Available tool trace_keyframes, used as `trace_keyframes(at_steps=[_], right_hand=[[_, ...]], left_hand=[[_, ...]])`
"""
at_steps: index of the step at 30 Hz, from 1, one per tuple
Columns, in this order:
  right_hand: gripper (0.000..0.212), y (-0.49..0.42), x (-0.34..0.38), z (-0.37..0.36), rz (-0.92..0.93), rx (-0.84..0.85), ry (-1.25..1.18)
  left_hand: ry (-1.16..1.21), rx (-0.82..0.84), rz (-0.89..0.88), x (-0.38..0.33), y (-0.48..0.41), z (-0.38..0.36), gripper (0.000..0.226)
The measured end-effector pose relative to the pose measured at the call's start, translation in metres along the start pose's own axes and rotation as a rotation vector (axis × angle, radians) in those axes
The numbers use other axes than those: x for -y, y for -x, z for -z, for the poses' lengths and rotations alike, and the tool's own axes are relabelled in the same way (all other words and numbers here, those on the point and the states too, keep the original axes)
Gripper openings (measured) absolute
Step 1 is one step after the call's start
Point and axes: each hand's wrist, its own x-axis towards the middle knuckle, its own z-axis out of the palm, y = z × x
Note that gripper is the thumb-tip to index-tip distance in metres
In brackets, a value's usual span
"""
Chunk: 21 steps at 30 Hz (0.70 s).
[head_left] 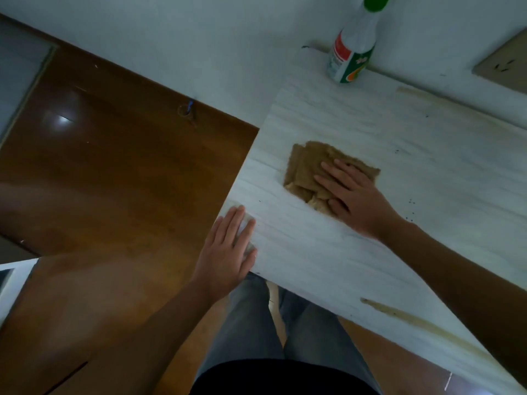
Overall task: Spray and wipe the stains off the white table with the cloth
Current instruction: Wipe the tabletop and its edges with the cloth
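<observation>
A folded brown cloth [309,166] lies on the white table [370,132] near its left end. My right hand [352,196] presses flat on the cloth's right part, fingers spread. My left hand [229,249] rests flat on the table's near left corner, holding nothing. A white spray bottle [352,49] with a green top and a red and green label stands at the back edge by the wall. A long brownish stain [422,323] runs along the front edge, another brownish streak [427,96] runs along the back, and small dark specks [410,202] lie right of my hand.
Brown wooden floor [114,172] lies left of the table. A white wall [199,38] stands behind, with a beige socket plate [504,64] at the right. My legs in grey trousers [285,323] are at the front edge.
</observation>
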Motion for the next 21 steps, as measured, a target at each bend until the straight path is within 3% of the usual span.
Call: trace_keyframes(at_steps=[3, 8, 10, 13, 19, 21], right_hand=[[0.053, -0.006, 0.004, 0.001, -0.283, -0.126, -0.076], [0.055, -0.041, 0.076, -0.014, -0.783, -0.288, -0.219], [0.058, -0.046, 0.105, -0.019, -0.864, -0.285, -0.26], [0.057, -0.031, 0.135, -0.031, -0.749, -0.249, -0.211], [0.057, 0.052, 0.117, -0.033, -0.289, 0.007, -0.068], [0.058, 0.073, 0.09, -0.027, -0.301, 0.01, -0.037]], left_hand=[[0.032, -0.006, -0.011, 0.001, 0.001, 0.0, 0.062], [0.03, -0.02, -0.054, 0.003, -0.005, 0.006, 0.062], [0.021, -0.031, -0.083, 0.004, -0.014, 0.014, 0.061], [0.006, -0.009, -0.11, 0.005, -0.04, 0.029, 0.062], [-0.012, 0.07, -0.261, -0.002, -0.095, 0.047, 0.064], [-0.024, 0.077, -0.311, -0.008, -0.106, 0.05, 0.063]])
